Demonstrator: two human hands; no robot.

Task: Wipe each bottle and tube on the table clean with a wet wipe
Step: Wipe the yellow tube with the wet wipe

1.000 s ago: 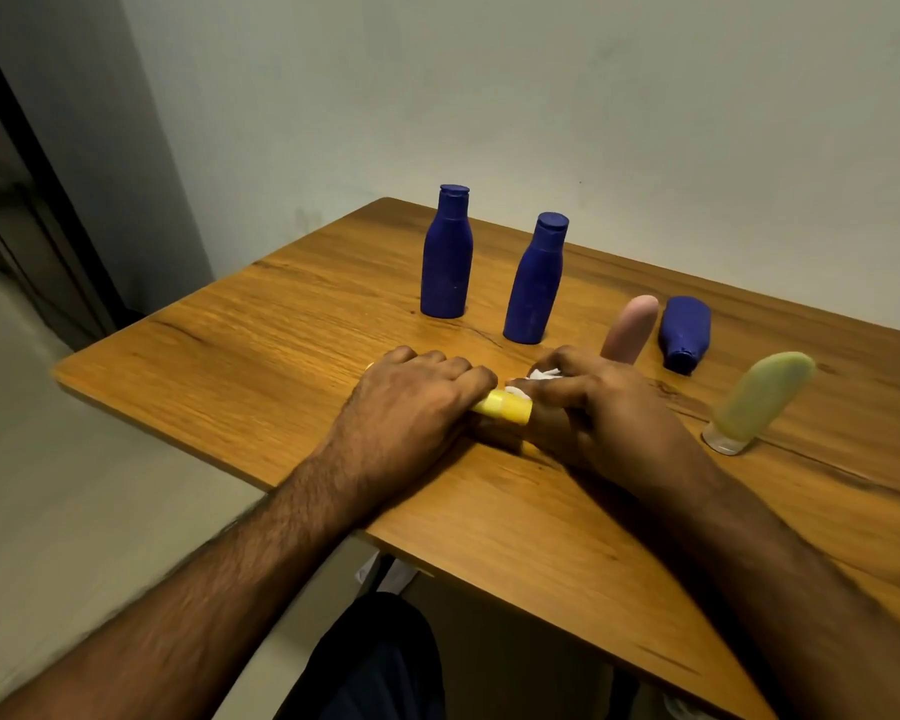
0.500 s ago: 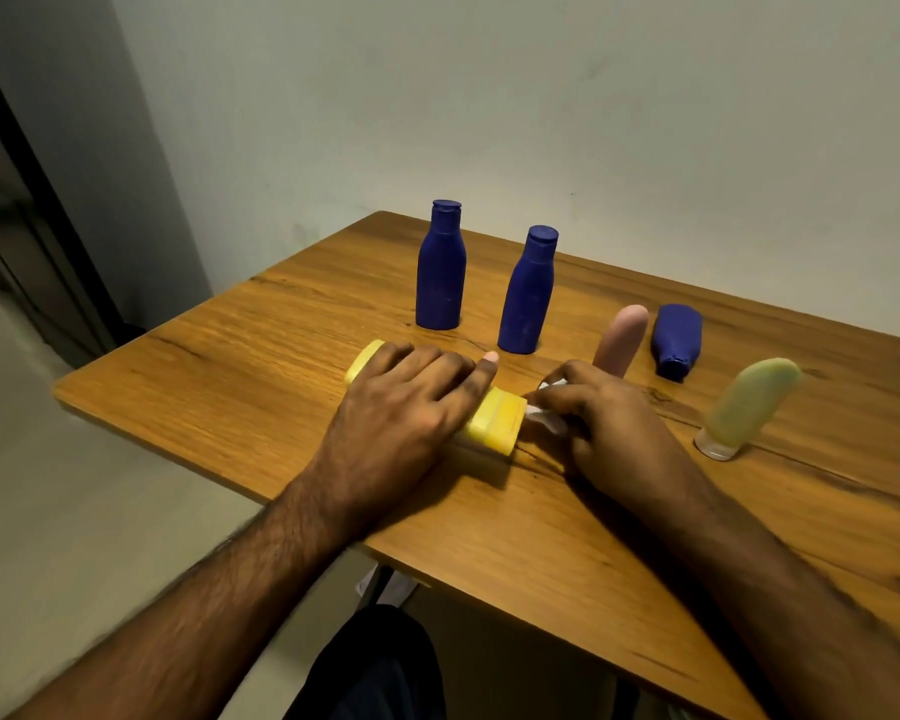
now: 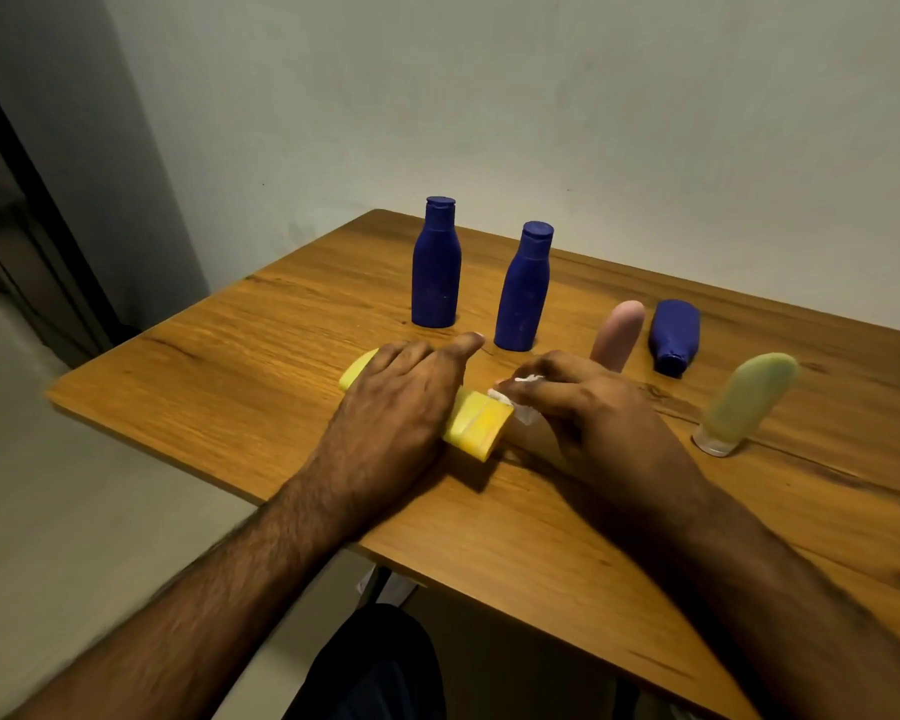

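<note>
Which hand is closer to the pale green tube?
Right. The right hand, holding the wet wipe, lies beside the pale green tube; the left hand rests farther off.

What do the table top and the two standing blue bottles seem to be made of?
Table top: wood or wood-look laminate, visible grain, low sheen. Blue bottles: probably matte plastic, uniformly coloured moulded shape with matching caps and no glare.
</note>
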